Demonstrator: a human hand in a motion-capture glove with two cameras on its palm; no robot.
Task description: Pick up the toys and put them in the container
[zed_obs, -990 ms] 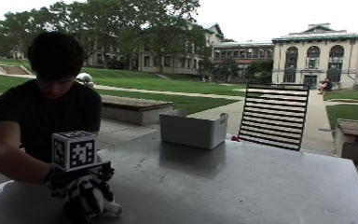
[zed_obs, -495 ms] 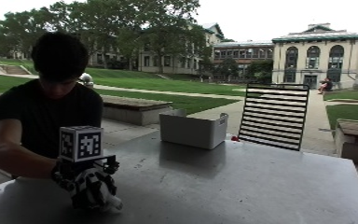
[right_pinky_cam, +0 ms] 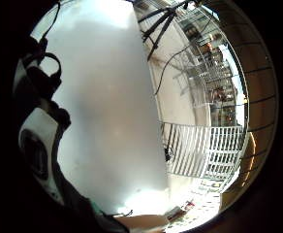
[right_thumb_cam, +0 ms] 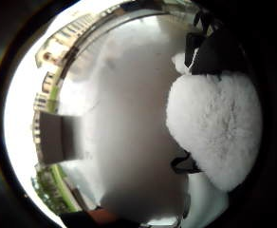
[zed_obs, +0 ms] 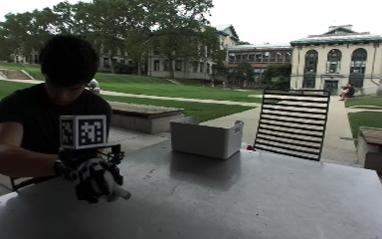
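Holding a white fluffy plush toy (right_thumb_cam: 214, 128), the gloved right hand (zed_obs: 97, 180) is raised a little above the grey table (zed_obs: 244, 199), near the edge where the person sits. Its fingers are curled around the toy, and a white part of it shows between them in the outside view. The white container (zed_obs: 206, 138) stands at the far side of the table, well apart from the hand. Behind it is a slatted chair (zed_obs: 293, 123).

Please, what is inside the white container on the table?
The inside of the container cannot be seen: its near wall hides it. Nothing shows above its rim. The gloved right hand holds a white fluffy toy away from it.
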